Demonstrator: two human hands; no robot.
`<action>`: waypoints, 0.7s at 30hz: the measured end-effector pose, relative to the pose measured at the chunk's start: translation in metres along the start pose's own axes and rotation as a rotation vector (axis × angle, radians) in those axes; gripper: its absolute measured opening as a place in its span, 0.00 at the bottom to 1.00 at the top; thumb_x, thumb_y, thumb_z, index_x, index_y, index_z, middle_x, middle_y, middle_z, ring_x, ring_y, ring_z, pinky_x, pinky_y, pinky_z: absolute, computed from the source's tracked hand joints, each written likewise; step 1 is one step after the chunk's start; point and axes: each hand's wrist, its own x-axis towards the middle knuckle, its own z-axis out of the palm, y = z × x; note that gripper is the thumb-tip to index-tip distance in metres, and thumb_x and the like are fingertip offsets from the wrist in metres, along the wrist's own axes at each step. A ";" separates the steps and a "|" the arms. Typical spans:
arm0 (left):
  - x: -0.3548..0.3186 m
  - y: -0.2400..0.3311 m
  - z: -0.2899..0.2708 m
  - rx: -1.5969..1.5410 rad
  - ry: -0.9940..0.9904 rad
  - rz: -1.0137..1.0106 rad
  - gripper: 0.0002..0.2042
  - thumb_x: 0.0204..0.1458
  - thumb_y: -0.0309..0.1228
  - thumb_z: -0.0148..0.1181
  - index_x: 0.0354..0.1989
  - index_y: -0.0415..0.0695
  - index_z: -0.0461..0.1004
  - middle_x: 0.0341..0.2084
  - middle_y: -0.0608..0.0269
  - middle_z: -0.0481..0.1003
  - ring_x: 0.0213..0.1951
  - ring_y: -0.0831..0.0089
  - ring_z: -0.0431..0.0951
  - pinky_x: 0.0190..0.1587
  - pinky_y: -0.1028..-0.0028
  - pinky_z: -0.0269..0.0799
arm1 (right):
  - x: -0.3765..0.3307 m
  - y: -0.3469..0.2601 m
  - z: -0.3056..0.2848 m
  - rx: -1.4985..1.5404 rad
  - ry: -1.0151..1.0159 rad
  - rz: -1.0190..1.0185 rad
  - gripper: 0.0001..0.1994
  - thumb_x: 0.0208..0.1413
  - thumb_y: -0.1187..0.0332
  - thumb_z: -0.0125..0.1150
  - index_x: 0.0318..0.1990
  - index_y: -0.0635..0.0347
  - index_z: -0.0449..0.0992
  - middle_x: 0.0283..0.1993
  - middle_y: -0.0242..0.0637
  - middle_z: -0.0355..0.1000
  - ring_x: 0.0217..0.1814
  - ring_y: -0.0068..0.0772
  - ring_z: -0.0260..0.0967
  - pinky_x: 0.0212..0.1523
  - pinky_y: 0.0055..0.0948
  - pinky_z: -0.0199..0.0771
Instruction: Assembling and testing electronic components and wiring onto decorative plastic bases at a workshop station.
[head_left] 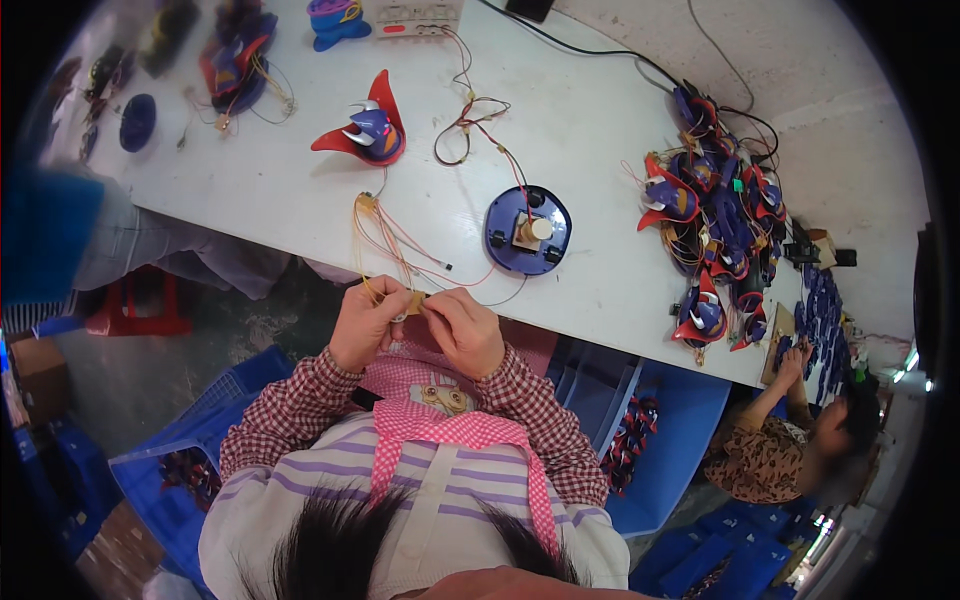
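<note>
Both hands pinched one small tan part at the white table's near edge.

The left hand (368, 322) and right hand (462, 330) closed on the tan part (412, 302), just short of the round blue base (528, 230); its thin wires (385, 235) could snag or tear if tugged. One base, one red-and-blue shell (368, 130) behind it, one heap of shells (718, 235) to its right on the table (590, 110).

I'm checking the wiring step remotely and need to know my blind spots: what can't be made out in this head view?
- The small part pinched between the left hand and right hand: fingers cover it, too small to identify.
- Where the thin wires join that part: hidden by the fingers.
- Contents of the blue crate: partly behind the person's sleeve.
- Items at the table's far left: blurred, bent by the fisheye rim.
</note>
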 end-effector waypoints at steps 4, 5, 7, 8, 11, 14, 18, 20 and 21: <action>-0.001 -0.001 0.001 0.004 -0.008 0.000 0.05 0.51 0.27 0.55 0.27 0.39 0.72 0.11 0.67 0.68 0.09 0.84 0.61 0.10 0.87 0.53 | -0.004 -0.001 0.000 -0.003 -0.011 0.021 0.10 0.44 0.81 0.59 0.37 0.65 0.72 0.35 0.39 0.70 0.29 0.36 0.68 0.30 0.24 0.69; -0.001 -0.001 0.001 0.005 -0.009 0.001 0.05 0.51 0.27 0.55 0.27 0.39 0.72 0.11 0.67 0.68 0.09 0.84 0.61 0.10 0.87 0.53 | -0.004 -0.001 0.000 -0.003 -0.015 0.026 0.10 0.44 0.81 0.58 0.37 0.65 0.72 0.35 0.39 0.70 0.30 0.36 0.68 0.31 0.24 0.70; -0.001 -0.002 0.001 0.003 -0.011 0.000 0.04 0.52 0.26 0.55 0.27 0.39 0.72 0.12 0.67 0.68 0.09 0.84 0.61 0.10 0.87 0.53 | -0.005 -0.002 0.000 -0.004 -0.014 0.024 0.10 0.44 0.81 0.58 0.37 0.65 0.72 0.35 0.39 0.70 0.30 0.36 0.68 0.31 0.24 0.69; -0.001 -0.002 0.001 0.001 -0.012 -0.001 0.04 0.52 0.25 0.54 0.27 0.39 0.72 0.12 0.68 0.68 0.09 0.85 0.61 0.10 0.87 0.53 | -0.005 -0.002 0.000 -0.004 -0.013 0.022 0.10 0.44 0.81 0.58 0.37 0.65 0.72 0.35 0.39 0.70 0.30 0.36 0.68 0.30 0.24 0.69; -0.001 -0.003 0.000 -0.003 -0.015 -0.004 0.04 0.53 0.24 0.53 0.27 0.39 0.71 0.14 0.69 0.68 0.09 0.85 0.62 0.10 0.87 0.53 | -0.004 -0.002 0.000 -0.005 -0.012 0.018 0.10 0.44 0.81 0.58 0.37 0.65 0.72 0.35 0.39 0.70 0.29 0.36 0.67 0.30 0.24 0.69; -0.001 -0.004 -0.001 -0.011 -0.019 -0.001 0.04 0.53 0.24 0.53 0.27 0.39 0.71 0.14 0.68 0.68 0.09 0.85 0.61 0.10 0.87 0.53 | -0.004 0.000 0.001 -0.018 -0.015 0.009 0.10 0.44 0.82 0.59 0.37 0.65 0.73 0.35 0.38 0.71 0.29 0.34 0.68 0.29 0.23 0.69; -0.001 -0.005 -0.001 -0.004 -0.018 0.003 0.04 0.53 0.24 0.53 0.28 0.39 0.71 0.13 0.68 0.68 0.08 0.85 0.61 0.10 0.87 0.53 | -0.004 -0.002 0.001 -0.020 -0.018 0.004 0.11 0.44 0.81 0.59 0.37 0.65 0.73 0.35 0.39 0.70 0.29 0.35 0.68 0.29 0.23 0.69; -0.002 -0.004 -0.001 0.007 -0.015 0.009 0.04 0.53 0.24 0.53 0.28 0.39 0.71 0.13 0.68 0.68 0.08 0.85 0.61 0.09 0.87 0.53 | -0.004 -0.004 0.000 -0.018 -0.017 -0.001 0.10 0.44 0.81 0.58 0.37 0.65 0.72 0.35 0.39 0.69 0.29 0.36 0.67 0.30 0.24 0.69; -0.002 -0.004 0.000 0.006 -0.015 0.006 0.04 0.53 0.24 0.53 0.28 0.39 0.71 0.13 0.68 0.68 0.08 0.85 0.61 0.09 0.87 0.53 | -0.004 -0.003 0.000 -0.018 -0.018 0.002 0.10 0.44 0.81 0.58 0.37 0.65 0.72 0.35 0.39 0.69 0.29 0.36 0.67 0.30 0.24 0.69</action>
